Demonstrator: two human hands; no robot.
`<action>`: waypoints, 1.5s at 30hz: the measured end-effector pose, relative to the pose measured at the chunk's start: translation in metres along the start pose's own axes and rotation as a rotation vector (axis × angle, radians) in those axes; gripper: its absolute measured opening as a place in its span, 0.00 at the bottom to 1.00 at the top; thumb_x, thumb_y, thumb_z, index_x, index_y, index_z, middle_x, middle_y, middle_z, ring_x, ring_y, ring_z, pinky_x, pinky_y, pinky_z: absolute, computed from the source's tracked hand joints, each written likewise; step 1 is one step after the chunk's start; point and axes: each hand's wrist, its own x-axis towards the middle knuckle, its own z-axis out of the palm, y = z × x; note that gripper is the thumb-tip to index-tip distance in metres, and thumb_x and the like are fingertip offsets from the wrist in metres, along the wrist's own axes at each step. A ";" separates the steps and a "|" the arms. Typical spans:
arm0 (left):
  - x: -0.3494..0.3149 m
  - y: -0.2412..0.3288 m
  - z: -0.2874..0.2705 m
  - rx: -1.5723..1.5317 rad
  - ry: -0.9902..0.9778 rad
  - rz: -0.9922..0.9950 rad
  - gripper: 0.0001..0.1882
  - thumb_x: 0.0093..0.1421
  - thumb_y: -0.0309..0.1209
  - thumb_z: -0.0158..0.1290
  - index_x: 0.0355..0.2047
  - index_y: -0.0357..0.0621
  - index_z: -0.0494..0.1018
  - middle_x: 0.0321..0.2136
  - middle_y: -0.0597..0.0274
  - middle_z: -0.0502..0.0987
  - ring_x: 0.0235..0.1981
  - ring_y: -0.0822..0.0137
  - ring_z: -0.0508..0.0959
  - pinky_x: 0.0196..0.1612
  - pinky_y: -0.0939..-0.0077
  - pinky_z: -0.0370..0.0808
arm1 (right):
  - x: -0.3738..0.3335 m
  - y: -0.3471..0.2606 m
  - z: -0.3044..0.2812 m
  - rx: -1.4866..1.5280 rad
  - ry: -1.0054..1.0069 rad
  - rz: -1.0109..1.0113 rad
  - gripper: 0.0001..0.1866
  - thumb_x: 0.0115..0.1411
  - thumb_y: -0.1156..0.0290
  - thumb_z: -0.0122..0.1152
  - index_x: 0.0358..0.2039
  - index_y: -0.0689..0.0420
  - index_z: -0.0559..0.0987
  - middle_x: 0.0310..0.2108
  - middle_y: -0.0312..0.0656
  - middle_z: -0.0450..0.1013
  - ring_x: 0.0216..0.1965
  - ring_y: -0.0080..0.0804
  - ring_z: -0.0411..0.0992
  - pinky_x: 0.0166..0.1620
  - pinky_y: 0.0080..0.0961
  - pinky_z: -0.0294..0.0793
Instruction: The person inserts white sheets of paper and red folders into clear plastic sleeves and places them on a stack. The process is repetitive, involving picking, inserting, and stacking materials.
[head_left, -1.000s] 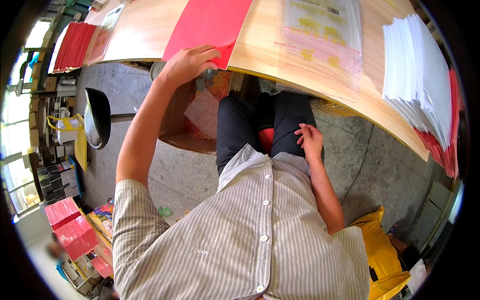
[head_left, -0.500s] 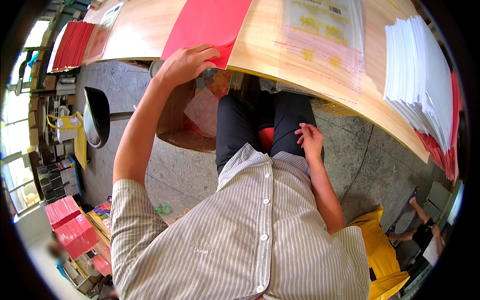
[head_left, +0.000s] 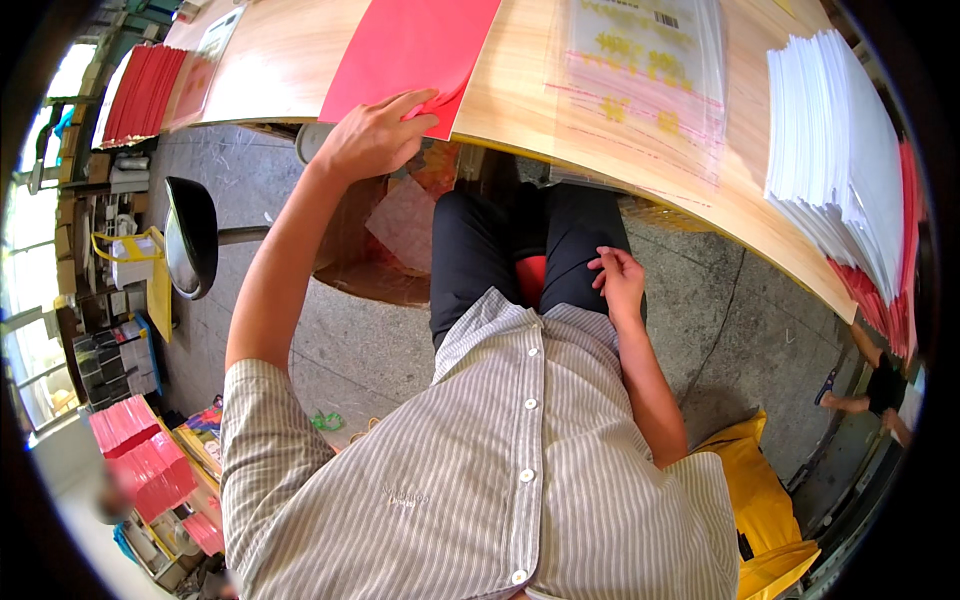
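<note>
Left hand point(head_left: 380, 135): fingers on near edge of red sheet point(head_left: 415, 52), pinch or mere touch unclear | Red sheet: on counter point(head_left: 518, 90), at front edge | Right hand point(head_left: 623, 277): empty, loosely curled, by right thigh point(head_left: 580, 245)

Smooth red sheet point(head_left: 415, 50), wood-grain tabletop point(head_left: 520, 95), glossy plastic bag point(head_left: 650, 75)

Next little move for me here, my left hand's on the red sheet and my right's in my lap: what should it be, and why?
I'd probably bring your right hand up to the red sheet's near right corner: it sits by your right thigh with nothing visible in it, while your left hand alone tends that edge, and the surface looks rippled beside its fingers.
</note>
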 end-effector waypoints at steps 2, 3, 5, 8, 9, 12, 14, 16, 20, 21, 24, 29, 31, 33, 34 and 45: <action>0.001 -0.003 0.001 -0.031 -0.015 0.012 0.11 0.59 0.35 0.59 0.41 0.48 0.79 0.50 0.58 0.78 0.44 0.58 0.82 0.37 0.65 0.83 | 0.000 -0.001 0.000 -0.003 -0.002 0.013 0.13 0.67 0.65 0.57 0.41 0.62 0.81 0.28 0.40 0.79 0.17 0.19 0.69 0.18 0.17 0.62; 0.001 -0.005 0.002 -0.046 -0.022 0.018 0.12 0.59 0.37 0.60 0.41 0.48 0.79 0.49 0.58 0.78 0.44 0.58 0.82 0.38 0.65 0.83 | 0.000 -0.001 0.000 -0.004 -0.003 0.019 0.13 0.67 0.65 0.57 0.42 0.62 0.81 0.28 0.40 0.79 0.17 0.19 0.69 0.18 0.17 0.62; 0.002 -0.008 0.002 -0.071 -0.018 0.007 0.14 0.58 0.41 0.60 0.40 0.47 0.78 0.48 0.58 0.78 0.43 0.57 0.81 0.40 0.65 0.82 | -0.001 -0.003 0.000 -0.010 0.005 0.018 0.13 0.67 0.65 0.57 0.42 0.62 0.81 0.28 0.40 0.79 0.17 0.19 0.69 0.18 0.17 0.62; 0.002 -0.010 0.002 -0.095 -0.021 -0.002 0.15 0.58 0.42 0.60 0.39 0.46 0.78 0.47 0.58 0.78 0.42 0.56 0.81 0.42 0.64 0.81 | -0.001 -0.003 0.001 -0.009 0.009 0.015 0.13 0.67 0.66 0.57 0.42 0.62 0.81 0.28 0.40 0.79 0.17 0.19 0.69 0.17 0.17 0.62; 0.003 -0.011 0.001 -0.101 -0.024 -0.004 0.15 0.58 0.42 0.60 0.39 0.46 0.78 0.46 0.57 0.78 0.42 0.56 0.81 0.43 0.64 0.81 | -0.001 -0.002 0.001 -0.007 0.009 0.013 0.12 0.67 0.66 0.57 0.42 0.62 0.81 0.28 0.40 0.79 0.17 0.19 0.69 0.17 0.17 0.62; 0.003 -0.011 -0.001 -0.122 -0.016 -0.001 0.14 0.59 0.41 0.59 0.40 0.46 0.78 0.45 0.58 0.78 0.41 0.55 0.81 0.43 0.64 0.81 | -0.001 -0.002 0.001 -0.021 0.016 0.004 0.12 0.67 0.66 0.57 0.41 0.62 0.81 0.27 0.40 0.79 0.17 0.19 0.69 0.17 0.17 0.62; 0.003 -0.012 -0.002 -0.148 -0.030 -0.022 0.14 0.59 0.39 0.59 0.40 0.46 0.78 0.45 0.57 0.78 0.41 0.54 0.81 0.42 0.63 0.81 | -0.001 -0.002 0.001 -0.015 0.013 -0.001 0.12 0.67 0.66 0.57 0.41 0.62 0.81 0.27 0.40 0.79 0.16 0.19 0.69 0.17 0.17 0.62; 0.002 -0.013 -0.002 -0.167 -0.035 -0.034 0.13 0.59 0.38 0.60 0.41 0.45 0.78 0.44 0.56 0.78 0.40 0.53 0.81 0.42 0.63 0.80 | -0.001 -0.002 0.001 -0.012 0.012 -0.003 0.12 0.67 0.66 0.57 0.41 0.63 0.81 0.27 0.40 0.79 0.17 0.19 0.69 0.17 0.17 0.63; 0.003 -0.011 -0.004 -0.171 -0.026 -0.036 0.13 0.58 0.36 0.62 0.41 0.45 0.78 0.43 0.56 0.78 0.39 0.52 0.81 0.42 0.62 0.80 | -0.001 -0.002 0.001 -0.001 0.011 -0.003 0.12 0.67 0.66 0.57 0.42 0.63 0.81 0.28 0.40 0.79 0.17 0.19 0.69 0.17 0.17 0.63; 0.003 -0.010 -0.004 -0.168 -0.024 -0.035 0.13 0.57 0.35 0.62 0.41 0.45 0.79 0.43 0.56 0.79 0.39 0.52 0.81 0.41 0.62 0.80 | -0.001 -0.001 0.001 0.005 0.010 -0.002 0.12 0.67 0.66 0.57 0.42 0.63 0.81 0.28 0.40 0.79 0.17 0.19 0.69 0.17 0.17 0.63; 0.003 -0.010 -0.004 -0.173 -0.021 -0.038 0.14 0.56 0.35 0.63 0.41 0.45 0.79 0.43 0.55 0.79 0.39 0.52 0.81 0.41 0.62 0.80 | -0.002 -0.002 0.001 -0.003 0.011 0.000 0.12 0.67 0.67 0.57 0.42 0.63 0.81 0.28 0.41 0.79 0.17 0.19 0.69 0.17 0.17 0.63; 0.004 -0.009 -0.006 -0.189 -0.011 -0.044 0.12 0.57 0.33 0.62 0.40 0.45 0.79 0.42 0.55 0.79 0.39 0.51 0.81 0.41 0.62 0.80 | -0.002 -0.002 0.001 0.002 0.014 -0.002 0.12 0.67 0.67 0.57 0.42 0.63 0.81 0.28 0.41 0.79 0.17 0.20 0.69 0.18 0.17 0.63; 0.003 -0.010 -0.006 -0.194 -0.020 -0.051 0.11 0.58 0.32 0.61 0.40 0.44 0.79 0.42 0.55 0.79 0.39 0.51 0.81 0.41 0.62 0.79 | -0.003 -0.003 0.001 0.000 0.014 0.001 0.12 0.67 0.67 0.57 0.42 0.62 0.81 0.28 0.41 0.79 0.17 0.20 0.69 0.18 0.17 0.63; 0.001 -0.012 -0.004 -0.200 -0.030 -0.059 0.10 0.59 0.30 0.60 0.40 0.43 0.78 0.41 0.55 0.79 0.39 0.51 0.80 0.41 0.62 0.79 | -0.003 -0.004 0.001 0.000 0.013 -0.002 0.12 0.67 0.66 0.57 0.42 0.62 0.81 0.28 0.41 0.79 0.17 0.20 0.69 0.18 0.18 0.63; 0.001 -0.012 -0.003 -0.202 -0.003 -0.043 0.09 0.59 0.29 0.59 0.40 0.43 0.78 0.40 0.56 0.78 0.38 0.52 0.80 0.40 0.62 0.79 | -0.003 -0.004 0.001 0.001 0.012 -0.002 0.12 0.68 0.66 0.57 0.42 0.62 0.81 0.28 0.41 0.79 0.17 0.20 0.70 0.18 0.18 0.63; -0.002 0.010 0.013 0.005 0.172 -0.128 0.10 0.55 0.22 0.55 0.39 0.43 0.74 0.40 0.57 0.79 0.35 0.56 0.82 0.35 0.65 0.80 | -0.003 -0.004 0.002 -0.006 0.019 0.004 0.13 0.67 0.65 0.57 0.42 0.62 0.81 0.28 0.41 0.79 0.17 0.20 0.70 0.18 0.18 0.64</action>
